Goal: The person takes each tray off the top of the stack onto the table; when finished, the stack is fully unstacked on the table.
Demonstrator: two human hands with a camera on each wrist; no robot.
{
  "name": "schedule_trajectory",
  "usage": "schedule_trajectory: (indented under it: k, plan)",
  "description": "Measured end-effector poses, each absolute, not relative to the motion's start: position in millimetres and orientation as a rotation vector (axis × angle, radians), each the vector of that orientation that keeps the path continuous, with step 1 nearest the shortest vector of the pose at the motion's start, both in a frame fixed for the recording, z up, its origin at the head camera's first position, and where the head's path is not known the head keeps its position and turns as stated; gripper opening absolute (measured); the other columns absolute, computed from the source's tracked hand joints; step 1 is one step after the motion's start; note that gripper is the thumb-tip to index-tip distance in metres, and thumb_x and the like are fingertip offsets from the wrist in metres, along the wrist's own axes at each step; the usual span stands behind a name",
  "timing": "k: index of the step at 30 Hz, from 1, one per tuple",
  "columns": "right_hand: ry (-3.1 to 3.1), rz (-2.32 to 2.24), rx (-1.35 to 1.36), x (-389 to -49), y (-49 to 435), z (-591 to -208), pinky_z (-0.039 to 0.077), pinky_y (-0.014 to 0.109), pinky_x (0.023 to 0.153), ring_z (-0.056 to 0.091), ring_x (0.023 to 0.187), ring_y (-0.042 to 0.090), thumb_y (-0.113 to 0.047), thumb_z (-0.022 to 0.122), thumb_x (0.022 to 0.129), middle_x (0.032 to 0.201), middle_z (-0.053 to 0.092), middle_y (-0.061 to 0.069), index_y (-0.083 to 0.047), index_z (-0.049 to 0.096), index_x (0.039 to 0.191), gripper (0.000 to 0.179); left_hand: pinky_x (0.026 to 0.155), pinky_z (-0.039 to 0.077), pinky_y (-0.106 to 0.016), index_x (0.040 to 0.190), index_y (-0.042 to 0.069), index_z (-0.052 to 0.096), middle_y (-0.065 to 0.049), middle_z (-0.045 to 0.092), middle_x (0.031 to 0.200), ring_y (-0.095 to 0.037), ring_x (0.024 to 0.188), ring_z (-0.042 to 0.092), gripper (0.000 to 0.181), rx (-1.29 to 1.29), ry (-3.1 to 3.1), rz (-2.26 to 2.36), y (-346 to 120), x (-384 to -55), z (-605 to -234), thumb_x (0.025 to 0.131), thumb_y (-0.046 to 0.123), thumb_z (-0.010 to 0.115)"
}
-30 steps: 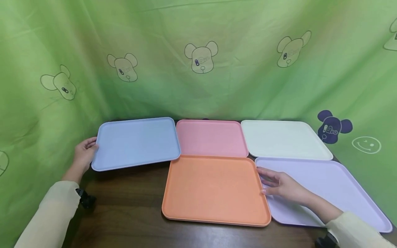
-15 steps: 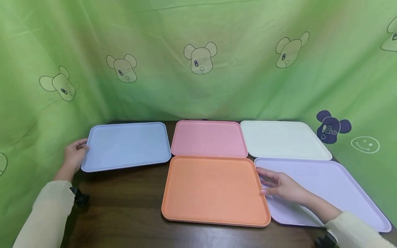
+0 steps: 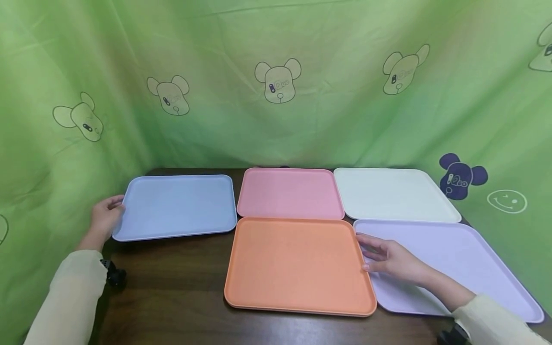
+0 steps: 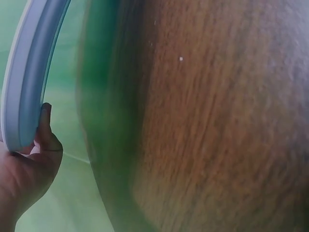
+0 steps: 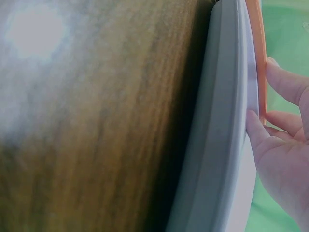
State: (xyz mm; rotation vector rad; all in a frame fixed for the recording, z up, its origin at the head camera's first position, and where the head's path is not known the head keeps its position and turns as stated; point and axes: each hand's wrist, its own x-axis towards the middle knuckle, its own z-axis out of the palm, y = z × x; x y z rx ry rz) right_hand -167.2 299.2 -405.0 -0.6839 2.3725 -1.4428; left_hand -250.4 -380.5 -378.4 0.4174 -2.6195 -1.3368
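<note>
My left hand (image 3: 105,218) grips the left short edge of a light blue tray (image 3: 178,206), with the thumb on the near side of its rim. In the left wrist view the raised edge of the blue tray (image 4: 26,87) lies between the thumb and the palm side of the hand (image 4: 29,169). An orange tray (image 3: 299,266) rests front and centre on the table. Along its right rim my right hand (image 3: 392,256) touches it with extended fingers and thumb, the palm hanging over a lavender tray (image 3: 453,268). The right wrist view shows fingertips (image 5: 275,67) against the orange edge.
Behind the orange tray lies a pink tray (image 3: 291,194), with a white tray (image 3: 396,194) to its right. Dark wooden table (image 3: 168,287) shows at the front left. A green curtain (image 3: 276,129) with bear prints hangs along the back and sides.
My left hand has carried the blue tray leftward off the orange tray's corner and lowered its far side, leaving a gap beside the pink tray. The right hand has stayed put.
</note>
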Motion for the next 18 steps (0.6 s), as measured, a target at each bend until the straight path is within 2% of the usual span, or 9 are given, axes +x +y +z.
schedule_trajectory:
  k: [5, 10, 12, 14, 16, 18]
  plan:
    - [2.367, -1.449, -0.698, -166.6, 299.8, -404.9, 0.045, 0.022, 0.092, 0.039, 0.124, 0.051, -0.008, 0.073, 0.085, 0.144, 0.027, 0.040, 0.021, 0.029, 0.140, 0.077, 0.071, 0.040, -0.016, 0.138, -0.013, 0.043, -0.032, 0.050, 0.130, -0.001, 0.084, 0.047, 0.045, 0.401, -2.612, -1.326, -379.7, -255.0, -383.1, 0.097, 0.005, 0.043]
    - [2.352, -1.457, -0.706, -165.7, 299.7, -403.9, 0.045, 0.024, 0.092, 0.037, 0.123, 0.055, -0.008, 0.073, 0.085, 0.143, 0.026, 0.041, 0.022, 0.028, 0.140, 0.076, 0.072, 0.040, -0.017, 0.137, -0.013, 0.045, -0.032, 0.050, 0.131, 0.004, 0.083, 0.045, 0.044, 0.414, -2.626, -1.317, -379.7, -257.2, -385.8, 0.098, 0.007, 0.044]
    - [2.349, -1.460, -0.701, -165.6, 300.0, -404.0, 0.045, 0.024, 0.092, 0.037, 0.124, 0.056, -0.008, 0.073, 0.085, 0.144, 0.026, 0.041, 0.021, 0.028, 0.140, 0.076, 0.072, 0.040, -0.018, 0.135, -0.013, 0.047, -0.030, 0.054, 0.126, 0.004, 0.081, 0.045, 0.043, 0.432, -2.620, -1.303, -379.4, -257.7, -386.1, 0.099, 0.009, 0.047]
    - [2.353, -1.461, -0.685, -165.7, 300.3, -404.4, 0.045, 0.023, 0.092, 0.036, 0.124, 0.055, -0.008, 0.073, 0.085, 0.144, 0.026, 0.040, 0.021, 0.029, 0.140, 0.077, 0.071, 0.040, -0.018, 0.133, -0.012, 0.050, -0.024, 0.060, 0.117, 0.004, 0.078, 0.045, 0.041, 0.455, -2.597, -1.299, -378.0, -258.5, -386.3, 0.098, 0.010, 0.049]
    - [2.354, -1.456, -0.675, -165.9, 300.3, -404.8, 0.044, 0.022, 0.092, 0.036, 0.125, 0.054, -0.009, 0.074, 0.085, 0.145, 0.026, 0.039, 0.020, 0.029, 0.141, 0.077, 0.069, 0.040, -0.018, 0.131, -0.011, 0.053, -0.011, 0.063, 0.104, 0.005, 0.076, 0.046, 0.040, 0.471, -2.570, -1.298, -378.0, -258.7, -387.1, 0.098, 0.011, 0.051]
    - [2.357, -1.449, -0.664, -166.0, 300.1, -405.2, 0.044, 0.021, 0.092, 0.036, 0.125, 0.052, -0.009, 0.074, 0.084, 0.145, 0.026, 0.039, 0.020, 0.029, 0.141, 0.078, 0.068, 0.040, -0.015, 0.130, -0.011, 0.054, 0.003, 0.061, 0.094, 0.006, 0.075, 0.045, 0.040, 0.473, -2.550, -1.307, -378.5, -258.3, -388.8, 0.098, 0.012, 0.052]
